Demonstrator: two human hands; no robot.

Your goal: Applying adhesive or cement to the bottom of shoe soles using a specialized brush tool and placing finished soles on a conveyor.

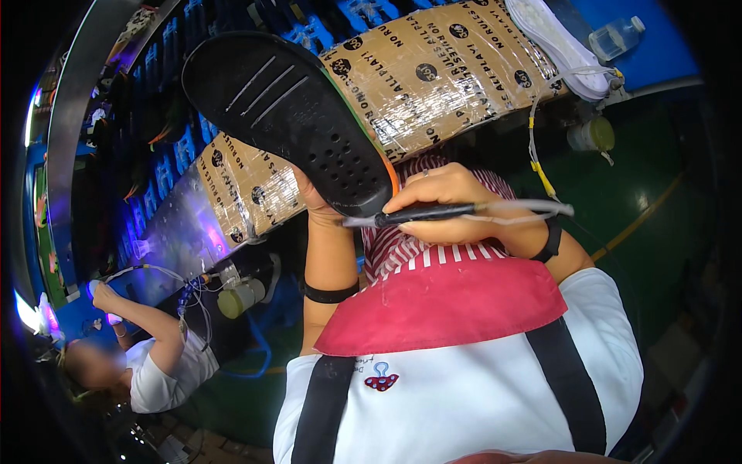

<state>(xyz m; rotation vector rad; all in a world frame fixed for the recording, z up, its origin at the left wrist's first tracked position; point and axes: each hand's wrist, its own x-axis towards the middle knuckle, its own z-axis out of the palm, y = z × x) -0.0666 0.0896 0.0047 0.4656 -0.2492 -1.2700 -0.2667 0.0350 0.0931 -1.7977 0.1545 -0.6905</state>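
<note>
A large black shoe sole (290, 116) is held up in front of me, with small round holes at its near end and pale lines across its far end. An orange and green edge shows along its right side. My left hand (314, 199) is closed round the near end from below, and the sole hides most of its fingers. In my right hand (456, 203) is a slim pen-like tool (425, 213) with a black grip and a pale tube trailing from its back. The tool's pale tip lies at the sole's near end; whether it touches is unclear.
Behind the sole lies a board wrapped in printed brown film (440, 77). A white sole (553, 42) and a clear bottle (616, 39) are at the far right. Blue racks (162, 166) stand at the left. A co-worker (158, 356) is at the lower left, near a tube-fed jar (241, 298).
</note>
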